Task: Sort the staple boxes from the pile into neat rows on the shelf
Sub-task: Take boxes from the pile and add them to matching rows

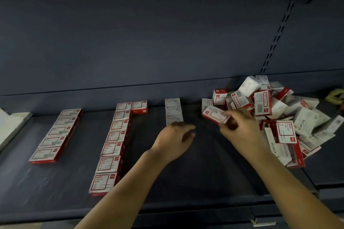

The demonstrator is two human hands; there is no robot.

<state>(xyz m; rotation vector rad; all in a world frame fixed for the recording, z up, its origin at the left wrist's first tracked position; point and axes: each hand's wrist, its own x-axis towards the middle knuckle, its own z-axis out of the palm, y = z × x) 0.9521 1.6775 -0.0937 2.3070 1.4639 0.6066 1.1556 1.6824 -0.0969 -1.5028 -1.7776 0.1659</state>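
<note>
A jumbled pile of red-and-white and plain white staple boxes point(275, 117) lies at the right of the dark shelf point(195, 173). My right hand point(240, 126) grips a red-and-white box point(214, 114) at the pile's left edge. My left hand point(175, 139) hovers with loosely curled fingers just below a short row of white boxes point(173, 110) and holds nothing. Two longer rows of red-and-white boxes run front to back: one in the middle point(113, 145), one at the left point(55, 134). A single box point(139, 107) sits beside the middle row's far end.
A flat pale object point(13, 126) lies at the shelf's left end. Something yellow-green point(335, 95) shows behind the pile at the far right. The shelf's back wall point(149, 33) rises behind the rows, with a slotted upright point(279, 29) at the right.
</note>
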